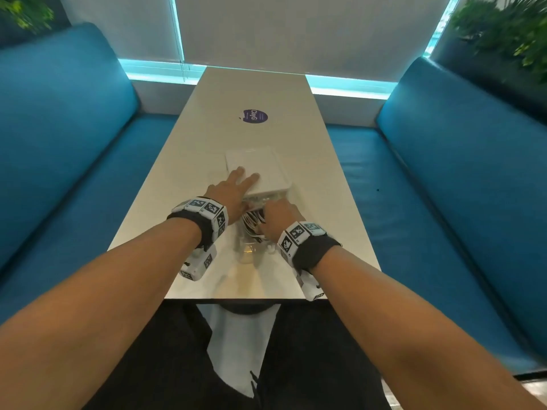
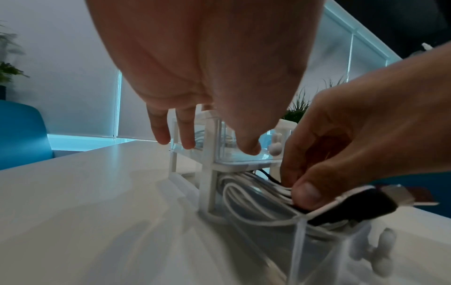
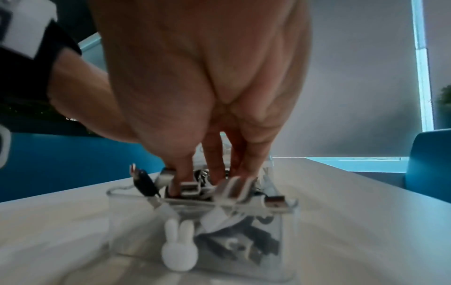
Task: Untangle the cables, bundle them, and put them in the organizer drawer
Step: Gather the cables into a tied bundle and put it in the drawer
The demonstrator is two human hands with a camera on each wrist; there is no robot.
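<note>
**Hands at the open drawer**

My forearms (image 1: 118, 291) are filling the near part of the head view, both wearing marker-covered wrist bands. Much of the drawer (image 3: 280, 241) is hiding under my right hand (image 1: 279, 216), so from above I am seeing only a few loops of cable. My palms are blocking the upper half of both wrist views, and the drawer's far end is lost inside the organizer (image 1: 260, 170).

My left hand (image 1: 229, 192) is lying flat on the organizer's white top, fingers (image 2: 160, 133) straight and spread, reaching down over its left edge, thumb against the clear upper drawer. My right hand is reaching down into the pulled-out lower drawer, its fingers and thumb (image 2: 305, 194) curling around the bundled cables (image 2: 246, 194), white ones with a black one among them; several plugs are sticking up above the drawer rim. A small white rabbit-shaped knob (image 3: 178, 252) is sitting on the drawer front. The organizer is standing on the white table (image 1: 207, 137).
</note>
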